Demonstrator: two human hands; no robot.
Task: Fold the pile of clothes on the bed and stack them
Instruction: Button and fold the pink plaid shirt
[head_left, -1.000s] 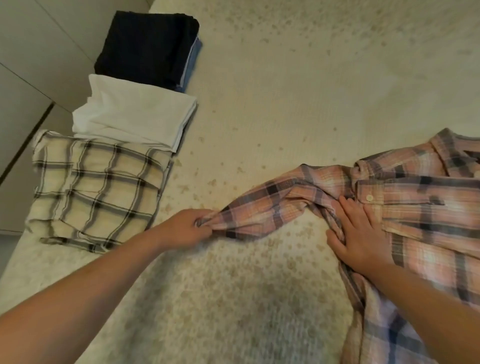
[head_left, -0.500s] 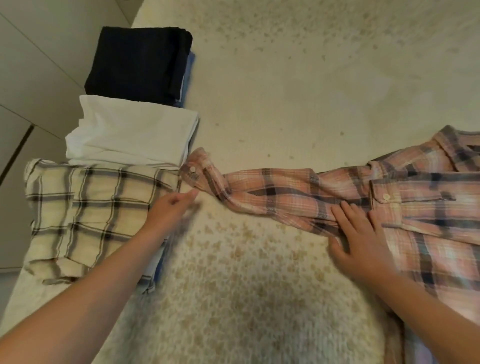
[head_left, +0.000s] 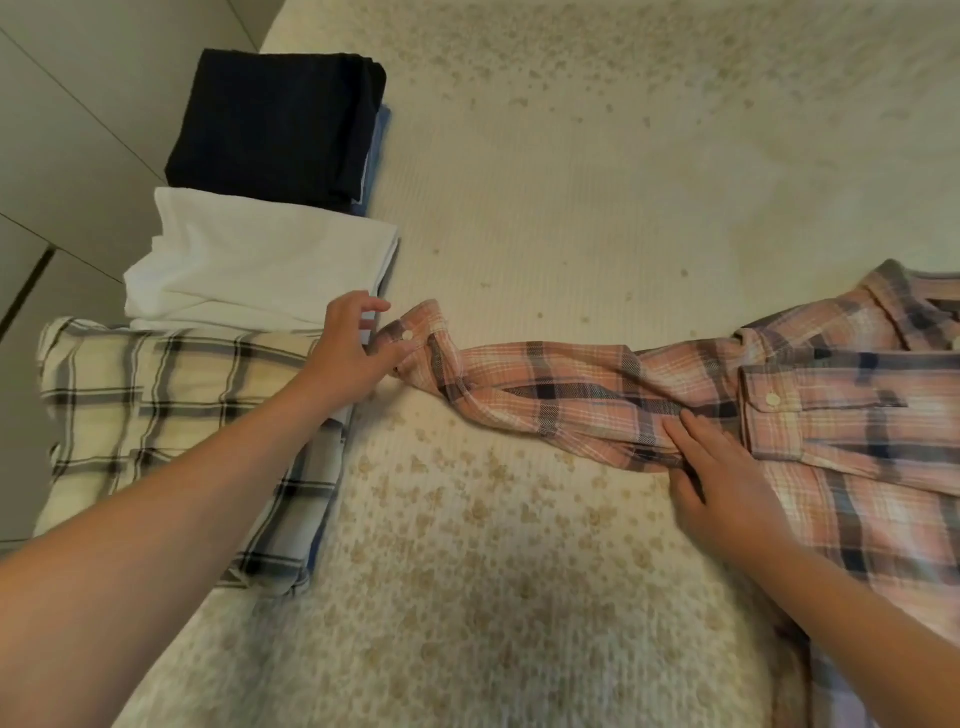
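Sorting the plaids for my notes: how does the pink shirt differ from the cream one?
The pink shirt lies unfolded with its sleeve stretched out; the cream shirt is folded into a rectangle. The pink shirt has both hands on it, left hand at the cuff, right hand at the shoulder; the cream shirt lies beside the folded piles. Both are plaid.

The pink plaid shirt (head_left: 810, 410) is soft woven cloth, matt and creased, with small glossy buttons. The bed (head_left: 519, 597) cover is a nubbly, ribbed knit. The cream checked shirt (head_left: 156, 415) looks crinkled; the white top (head_left: 260, 265) smooth; the dark garment (head_left: 275, 124) matt and finely textured.
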